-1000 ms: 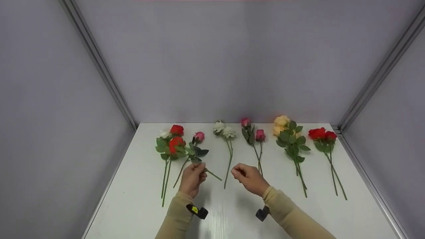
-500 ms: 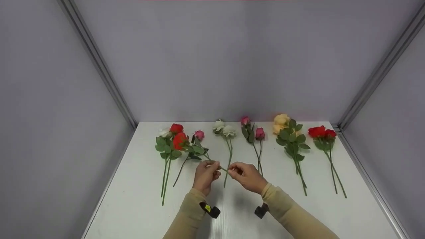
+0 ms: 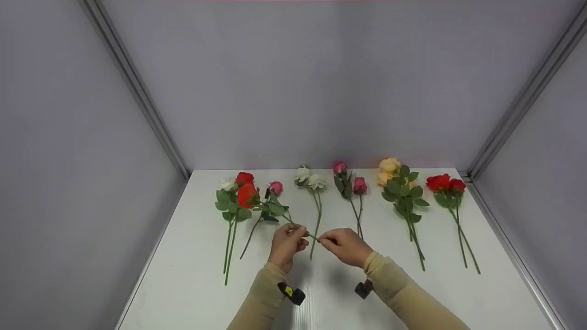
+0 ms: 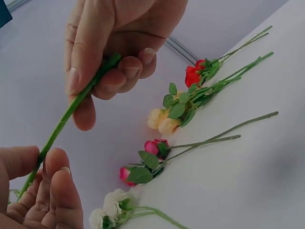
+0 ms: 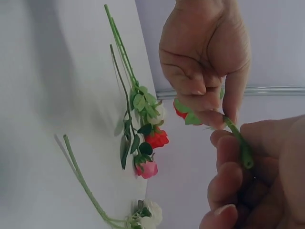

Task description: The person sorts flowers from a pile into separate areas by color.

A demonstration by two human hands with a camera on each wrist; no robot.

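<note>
Pinching a red rose (image 3: 247, 195) by its stem (image 4: 68, 113) in left hand (image 3: 286, 246) and right hand (image 3: 347, 246), we hold its bloom toward the tabletop's (image 3: 183, 275) far left corner, left hand nearer.

A lab-like booth is seen: a white tabletop (image 3: 179, 298) at lower centre is walled on three sides by grey panels (image 3: 284, 82), framed by metal rails (image 3: 139, 87).

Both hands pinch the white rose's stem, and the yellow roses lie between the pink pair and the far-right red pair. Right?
Not white: the head view shows the left hand and right hand pinching the stem of a red rose. The rest stands.
</note>
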